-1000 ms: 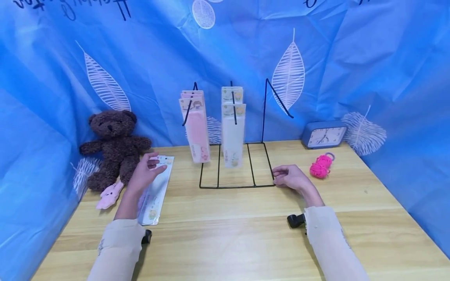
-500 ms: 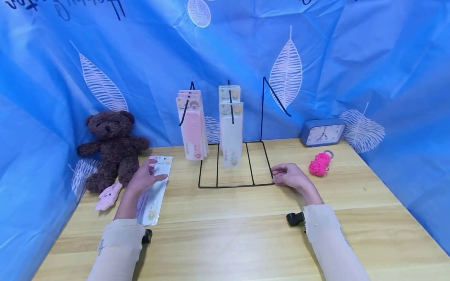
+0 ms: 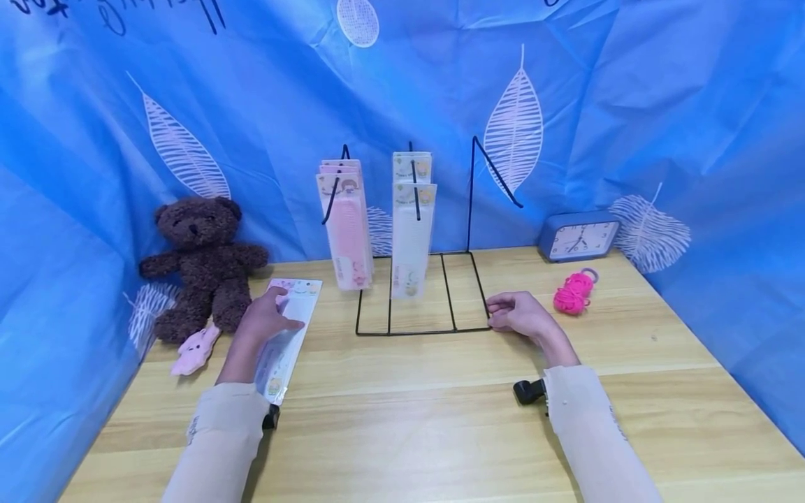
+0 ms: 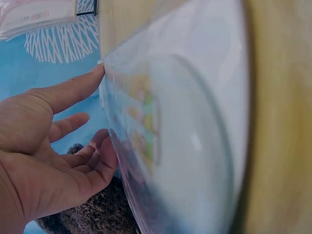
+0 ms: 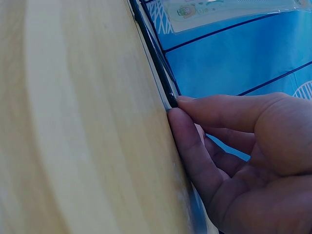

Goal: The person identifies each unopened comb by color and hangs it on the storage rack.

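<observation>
At the left of the table lie flat plastic packages (image 3: 291,349), white over pink, with printed cartoon tops. My left hand (image 3: 267,319) grips the packages near their far end; the left wrist view has the thumb (image 4: 80,88) and a bent finger at the edge of the clear wrapping (image 4: 165,141). My right hand (image 3: 520,316) pinches the front right corner of a black wire display rack (image 3: 428,332) between thumb and finger. From the rack's left hook hang several pink packages (image 3: 349,230), and white ones (image 3: 411,241) from its middle hook. Its right hook (image 3: 499,175) is bare.
A brown teddy bear (image 3: 204,258) sits at the back left with a small pink plush (image 3: 196,351) before it. A blue clock (image 3: 580,236) and a bright pink yarn bundle (image 3: 574,293) are at the right. Blue cloth (image 3: 283,105) hangs behind the table.
My left hand has lowered onto the flat packages and shifted right, and they have slid right with it. My right hand stays at the rack's corner.
</observation>
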Demonstrator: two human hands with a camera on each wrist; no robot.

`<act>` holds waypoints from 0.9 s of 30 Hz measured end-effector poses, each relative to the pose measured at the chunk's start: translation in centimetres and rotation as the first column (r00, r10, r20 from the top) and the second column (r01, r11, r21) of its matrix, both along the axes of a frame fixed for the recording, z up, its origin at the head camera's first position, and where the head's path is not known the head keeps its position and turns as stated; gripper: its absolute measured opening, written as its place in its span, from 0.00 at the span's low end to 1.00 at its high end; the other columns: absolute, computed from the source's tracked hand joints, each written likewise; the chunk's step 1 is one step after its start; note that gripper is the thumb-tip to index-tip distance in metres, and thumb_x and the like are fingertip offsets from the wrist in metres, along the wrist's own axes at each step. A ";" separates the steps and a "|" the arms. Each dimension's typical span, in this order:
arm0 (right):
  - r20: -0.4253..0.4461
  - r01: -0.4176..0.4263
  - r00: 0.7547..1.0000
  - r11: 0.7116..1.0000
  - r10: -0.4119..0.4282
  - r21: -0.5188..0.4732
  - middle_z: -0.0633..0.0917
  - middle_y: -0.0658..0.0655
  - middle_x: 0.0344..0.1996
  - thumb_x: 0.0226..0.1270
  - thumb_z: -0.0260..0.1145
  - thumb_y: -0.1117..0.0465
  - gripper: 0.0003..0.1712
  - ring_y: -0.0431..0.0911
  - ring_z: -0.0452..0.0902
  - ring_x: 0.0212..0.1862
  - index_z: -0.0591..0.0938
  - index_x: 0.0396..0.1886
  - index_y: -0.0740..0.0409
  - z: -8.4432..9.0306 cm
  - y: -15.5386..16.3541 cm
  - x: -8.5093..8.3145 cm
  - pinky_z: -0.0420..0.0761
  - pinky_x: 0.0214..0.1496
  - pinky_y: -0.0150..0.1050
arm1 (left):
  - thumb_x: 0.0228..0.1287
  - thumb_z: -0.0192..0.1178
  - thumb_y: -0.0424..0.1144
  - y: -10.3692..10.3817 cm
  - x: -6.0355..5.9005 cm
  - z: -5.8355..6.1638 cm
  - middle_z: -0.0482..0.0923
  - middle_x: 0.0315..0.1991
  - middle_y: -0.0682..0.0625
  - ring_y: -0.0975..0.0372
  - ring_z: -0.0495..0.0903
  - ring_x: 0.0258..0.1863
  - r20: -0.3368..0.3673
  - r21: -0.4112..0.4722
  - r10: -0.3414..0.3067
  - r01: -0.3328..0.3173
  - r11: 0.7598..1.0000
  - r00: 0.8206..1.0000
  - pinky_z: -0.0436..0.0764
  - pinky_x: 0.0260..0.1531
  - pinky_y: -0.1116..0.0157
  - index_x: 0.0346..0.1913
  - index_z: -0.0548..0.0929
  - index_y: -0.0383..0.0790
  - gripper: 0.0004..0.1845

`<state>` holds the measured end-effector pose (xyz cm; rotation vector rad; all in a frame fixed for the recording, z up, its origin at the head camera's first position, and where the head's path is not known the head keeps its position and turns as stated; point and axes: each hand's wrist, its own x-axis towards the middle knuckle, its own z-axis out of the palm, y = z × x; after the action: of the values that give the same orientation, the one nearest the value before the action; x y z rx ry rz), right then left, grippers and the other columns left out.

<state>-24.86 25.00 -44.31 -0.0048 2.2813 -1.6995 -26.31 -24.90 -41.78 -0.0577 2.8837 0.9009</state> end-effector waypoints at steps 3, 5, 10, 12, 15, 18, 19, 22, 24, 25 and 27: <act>0.004 0.000 1.000 1.000 0.000 -0.005 0.75 0.72 0.55 0.60 0.67 0.79 0.35 0.51 0.78 0.49 0.67 0.68 0.79 0.1 -0.1 0.0 0.84 0.51 0.38 | 0.56 0.76 0.41 0.1 0.0 0.1 0.68 0.65 0.23 0.34 0.69 0.63 0.014 0.001 0.013 -0.013 1.000 1.000 0.69 0.61 0.41 0.73 0.61 0.28 0.47; 0.005 0.000 1.000 1.000 0.000 -0.006 0.75 0.73 0.56 0.60 0.68 0.78 0.36 0.52 0.78 0.50 0.67 0.68 0.79 0.2 -0.1 0.1 0.84 0.51 0.38 | 0.57 0.76 0.40 0.1 0.0 0.2 0.67 0.65 0.23 0.34 0.69 0.62 0.023 0.010 0.018 -0.018 1.000 1.000 0.70 0.61 0.41 0.73 0.61 0.28 0.47; 0.011 -0.001 1.000 1.000 0.001 -0.011 0.74 0.73 0.57 0.61 0.67 0.78 0.36 0.52 0.78 0.50 0.67 0.69 0.79 0.3 -0.2 0.2 0.84 0.51 0.38 | 0.58 0.74 0.38 -0.1 0.1 0.1 0.68 0.63 0.23 0.34 0.70 0.60 0.037 0.037 0.026 -0.027 0.999 0.999 0.71 0.59 0.41 0.71 0.61 0.28 0.44; 0.012 -0.003 1.000 1.000 0.004 -0.013 0.74 0.73 0.57 0.61 0.67 0.78 0.36 0.52 0.78 0.50 0.67 0.69 0.79 0.2 -0.2 0.2 0.84 0.51 0.38 | 0.58 0.74 0.38 -0.3 0.2 -0.1 0.69 0.62 0.23 0.35 0.71 0.59 0.040 0.046 0.021 -0.022 0.999 0.999 0.72 0.58 0.42 0.71 0.63 0.27 0.43; 0.011 -0.003 1.000 1.000 0.003 -0.013 0.74 0.73 0.57 0.61 0.67 0.78 0.35 0.52 0.78 0.49 0.67 0.69 0.79 0.2 -0.2 0.2 0.84 0.51 0.39 | 0.59 0.74 0.39 -0.5 0.3 -0.3 0.70 0.61 0.24 0.37 0.73 0.57 0.045 0.060 0.011 -0.013 0.998 0.999 0.74 0.56 0.44 0.69 0.66 0.26 0.41; 0.011 -0.003 1.000 1.000 0.003 -0.008 0.75 0.72 0.56 0.61 0.67 0.78 0.35 0.51 0.78 0.49 0.67 0.68 0.79 0.1 -0.2 0.1 0.84 0.51 0.38 | 0.58 0.74 0.41 -0.6 0.4 -0.3 0.72 0.58 0.26 0.40 0.75 0.52 0.056 0.061 -0.004 0.001 0.998 0.998 0.75 0.52 0.46 0.64 0.69 0.25 0.38; 0.009 -0.004 1.000 1.000 0.004 -0.005 0.75 0.72 0.56 0.61 0.67 0.78 0.35 0.51 0.79 0.49 0.67 0.68 0.79 0.1 -0.1 0.1 0.84 0.51 0.38 | 0.58 0.75 0.42 -0.6 0.5 -0.3 0.73 0.57 0.26 0.41 0.75 0.51 0.061 0.057 -0.009 0.006 0.998 0.998 0.76 0.51 0.47 0.62 0.70 0.25 0.37; 0.013 0.004 1.000 1.000 -0.004 -0.003 0.76 0.71 0.55 0.60 0.68 0.79 0.35 0.50 0.79 0.48 0.68 0.68 0.78 0.1 -0.1 0.1 0.84 0.51 0.38 | 0.57 0.76 0.45 -0.4 0.6 -0.1 0.73 0.54 0.28 0.43 0.74 0.47 0.087 0.042 -0.021 0.017 0.999 0.996 0.76 0.47 0.49 0.57 0.70 0.24 0.37; 0.011 0.002 1.000 1.000 -0.002 -0.001 0.76 0.71 0.55 0.61 0.68 0.79 0.35 0.50 0.79 0.48 0.68 0.68 0.78 0.2 -0.1 0.1 0.84 0.51 0.38 | 0.56 0.76 0.47 -0.3 0.6 0.1 0.73 0.51 0.31 0.45 0.74 0.45 0.104 0.029 -0.019 0.016 0.999 0.994 0.75 0.46 0.51 0.55 0.70 0.25 0.37; 0.011 0.001 1.000 1.000 -0.001 -0.002 0.76 0.71 0.55 0.61 0.68 0.79 0.35 0.50 0.79 0.48 0.68 0.68 0.78 0.2 -0.1 0.1 0.84 0.51 0.38 | 0.56 0.76 0.48 -0.2 0.5 0.1 0.74 0.50 0.32 0.46 0.73 0.43 0.116 0.026 -0.016 0.013 1.000 0.993 0.75 0.45 0.53 0.54 0.70 0.25 0.36; 0.011 -0.001 1.000 1.000 0.001 -0.003 0.75 0.71 0.56 0.61 0.68 0.78 0.35 0.51 0.78 0.49 0.68 0.68 0.79 0.2 -0.1 0.1 0.84 0.51 0.38 | 0.56 0.76 0.49 0.0 0.5 0.2 0.74 0.46 0.35 0.48 0.73 0.41 0.132 0.021 -0.013 0.010 1.000 0.991 0.75 0.41 0.55 0.52 0.71 0.25 0.34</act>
<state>-24.75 24.92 -44.11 0.0035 2.2701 -1.6987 -25.84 -24.89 -41.61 -0.0951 2.7495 0.8887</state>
